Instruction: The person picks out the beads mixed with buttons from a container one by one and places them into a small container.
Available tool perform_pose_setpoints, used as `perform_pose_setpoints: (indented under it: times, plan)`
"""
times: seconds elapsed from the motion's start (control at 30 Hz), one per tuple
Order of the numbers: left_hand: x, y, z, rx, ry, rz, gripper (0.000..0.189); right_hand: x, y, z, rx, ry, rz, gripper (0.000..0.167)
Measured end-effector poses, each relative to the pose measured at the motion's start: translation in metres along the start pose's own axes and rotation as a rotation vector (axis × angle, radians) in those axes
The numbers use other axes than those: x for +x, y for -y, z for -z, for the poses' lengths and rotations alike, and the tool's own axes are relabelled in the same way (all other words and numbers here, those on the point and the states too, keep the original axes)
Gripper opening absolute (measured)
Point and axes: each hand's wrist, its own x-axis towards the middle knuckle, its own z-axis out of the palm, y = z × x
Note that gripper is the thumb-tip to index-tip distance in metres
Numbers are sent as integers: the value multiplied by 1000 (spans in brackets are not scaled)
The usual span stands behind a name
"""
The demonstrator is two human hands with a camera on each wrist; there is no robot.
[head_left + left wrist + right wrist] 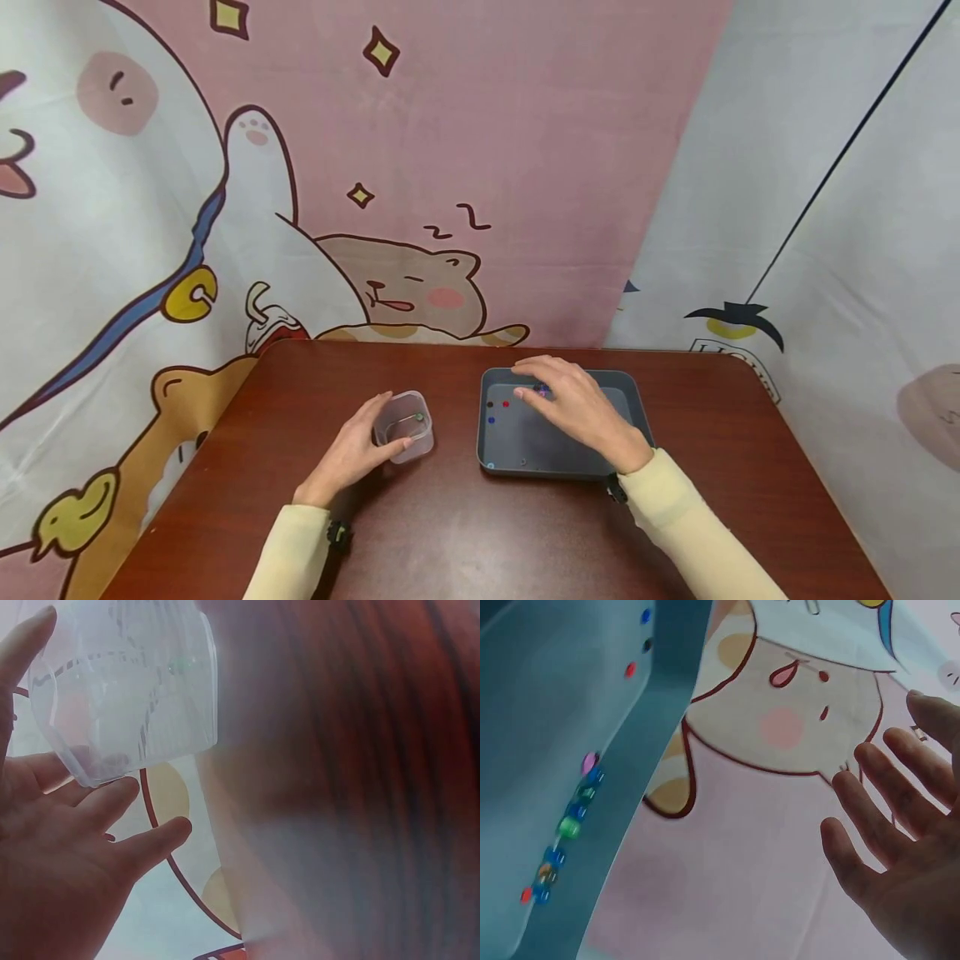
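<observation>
My left hand (pixel 351 450) holds a clear plastic container (pixel 424 437) from its left side, thumb at the near wall and fingers along the far one. A small green bead (pixel 419 416) shows inside it. In the left wrist view the container (pixel 187 712) stands between the thumb and the other fingers. My right hand (pixel 573 404) hovers above a grey tray (pixel 555 467), thumb and fingers spread apart, with nothing seen between them. Several colourful beads (pixel 569 827) lie along the tray's far wall in the right wrist view, partly hidden by the hand in the head view.
Near the tray's left wall lie a red bead (pixel 506 404) and a blue bead (pixel 491 420). Another small bead (pixel 523 462) sits by the near wall. The brown wooden table (pixel 465 533) ends at a cartoon-printed cloth (pixel 555 167) behind it.
</observation>
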Motion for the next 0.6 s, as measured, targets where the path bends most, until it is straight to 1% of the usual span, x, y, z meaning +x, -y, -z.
perform_pose_setpoints:
  times: [0.13,0.27,0.47,0.53,0.6]
  plan:
    - [-1,1,0,9,2,-12,95,-3,-13,4,-33,31,-18,38]
    - [0,1,0,42,-2,-40,94,-5,-26,5,-57,49,-30,39]
    - [2,2,-1,132,-4,-88,94,-5,-41,2,-54,56,-58,37]
    - [2,4,-1,167,-4,-99,94,-4,-45,1,-45,56,-65,37]
    - [2,4,-1,182,-4,-101,94,-3,-48,1,-35,57,-74,38]
